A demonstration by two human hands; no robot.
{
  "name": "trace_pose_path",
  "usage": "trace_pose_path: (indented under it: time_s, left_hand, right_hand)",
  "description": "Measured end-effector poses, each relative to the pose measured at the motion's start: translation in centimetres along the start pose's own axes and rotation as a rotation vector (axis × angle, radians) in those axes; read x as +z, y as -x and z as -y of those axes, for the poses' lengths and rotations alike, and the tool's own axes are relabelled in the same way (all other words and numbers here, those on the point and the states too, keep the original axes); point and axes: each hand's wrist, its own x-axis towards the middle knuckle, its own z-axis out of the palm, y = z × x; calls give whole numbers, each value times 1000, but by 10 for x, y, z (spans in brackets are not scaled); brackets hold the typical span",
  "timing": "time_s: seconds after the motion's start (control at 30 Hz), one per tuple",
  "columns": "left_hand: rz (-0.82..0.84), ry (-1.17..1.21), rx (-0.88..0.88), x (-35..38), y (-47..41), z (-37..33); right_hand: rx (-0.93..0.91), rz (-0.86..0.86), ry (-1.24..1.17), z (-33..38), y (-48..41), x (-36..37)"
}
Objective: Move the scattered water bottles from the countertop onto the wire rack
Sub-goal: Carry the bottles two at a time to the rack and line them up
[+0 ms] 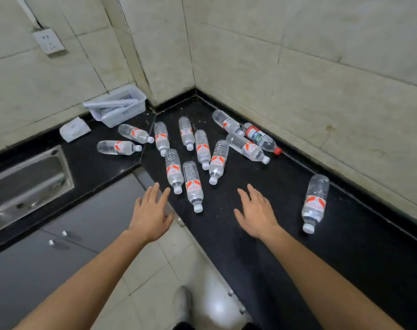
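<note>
Water bottles point(192, 184) are scattered flat across the black countertop point(286, 234) corner. Left hand point(150, 214) and right hand point(256, 214) are held spread and empty, just short of the nearest bottles.

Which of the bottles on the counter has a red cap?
The bottle by the right wall: red cap and green-white label; all the others have white caps and orange labels.
</note>
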Motion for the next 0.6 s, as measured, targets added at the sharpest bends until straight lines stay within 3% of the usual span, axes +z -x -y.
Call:
trace_pose_path:
  time_s: [0.23,0.4,0.6]
  left_hand:
    - [113,-74,139,22,-139,55]
    - [211,-58,343,42,-218,81]
    - [225,-266,623,67,-276,91]
  right_hand:
    - [67,104,-86,56,-90,41]
    - [307,267,-315,109,-134,68]
    - [599,354,-421,138,-160,106]
